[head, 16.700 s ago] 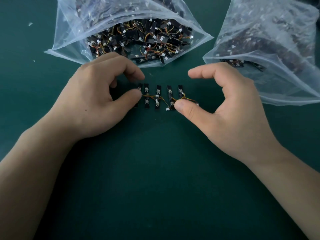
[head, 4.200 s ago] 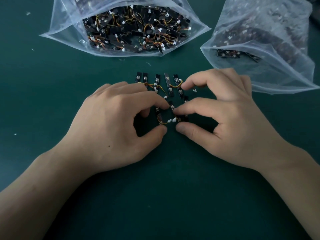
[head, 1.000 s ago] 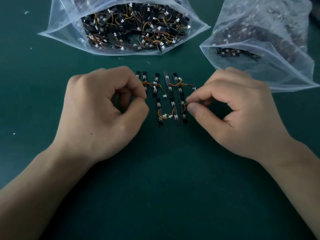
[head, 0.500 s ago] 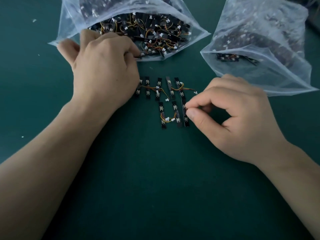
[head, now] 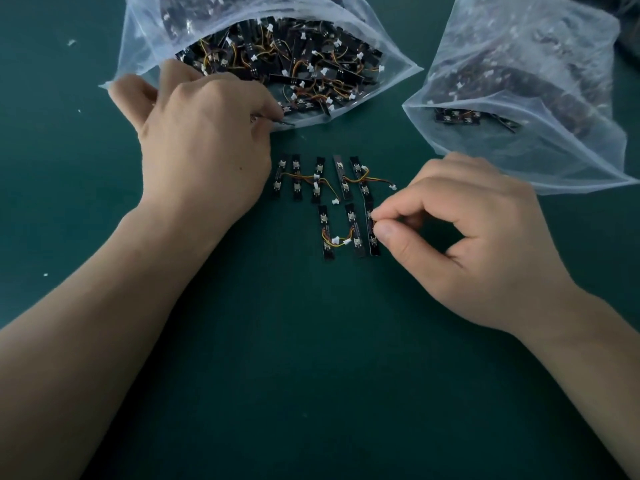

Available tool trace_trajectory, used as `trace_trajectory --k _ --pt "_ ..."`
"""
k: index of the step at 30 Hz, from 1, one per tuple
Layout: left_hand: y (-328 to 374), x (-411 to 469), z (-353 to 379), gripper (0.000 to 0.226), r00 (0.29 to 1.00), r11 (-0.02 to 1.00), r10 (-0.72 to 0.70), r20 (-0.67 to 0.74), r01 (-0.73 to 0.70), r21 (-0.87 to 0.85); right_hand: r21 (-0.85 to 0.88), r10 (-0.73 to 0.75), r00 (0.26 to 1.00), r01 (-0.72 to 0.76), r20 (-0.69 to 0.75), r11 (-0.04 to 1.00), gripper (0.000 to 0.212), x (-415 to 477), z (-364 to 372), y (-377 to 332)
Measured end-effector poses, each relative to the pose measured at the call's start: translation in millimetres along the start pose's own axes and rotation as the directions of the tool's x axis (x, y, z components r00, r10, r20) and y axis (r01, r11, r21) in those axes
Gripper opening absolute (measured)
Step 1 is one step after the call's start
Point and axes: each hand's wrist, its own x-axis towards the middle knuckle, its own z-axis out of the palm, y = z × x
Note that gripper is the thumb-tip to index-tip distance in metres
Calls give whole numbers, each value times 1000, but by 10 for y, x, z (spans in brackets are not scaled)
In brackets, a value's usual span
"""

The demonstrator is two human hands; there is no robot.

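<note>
Small black circuit strips with white connectors and orange-yellow wires lie in two rows on the green mat: an upper row (head: 317, 178) of several strips and a lower row (head: 341, 232) of three. My right hand (head: 464, 237) pinches the rightmost strip of the lower row (head: 371, 233) between thumb and forefinger. My left hand (head: 204, 140) is at the mouth of an open clear bag (head: 277, 60) full of the same strips, and its fingers pinch a dark strip (head: 285, 123) at the bag's lip.
A second clear plastic bag (head: 526, 91) holding more strips lies at the upper right, just beyond my right hand. A few white specks (head: 71, 42) dot the green mat (head: 311, 375) on the left.
My left hand left the rows, reached up to the open bag and now pinches a strip at its mouth. My right hand has stayed on the lower row's right strip.
</note>
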Motion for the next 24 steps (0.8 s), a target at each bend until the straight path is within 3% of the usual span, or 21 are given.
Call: trace_trajectory --k 5,19,24 --pt "-5 -37 12 22 998 998 33 -58 -29 54 -2 3 1000 -3 3 1000 7 1 9 0" --pt "26 -38 -24 29 998 997 47 -46 -50 -64 8 5 1000 -5 10 1000 7 0 3 4" --pt "53 -19 -50 28 993 988 54 -107 -68 -138 1 4 1000 -4 6 1000 7 -1 3 -1"
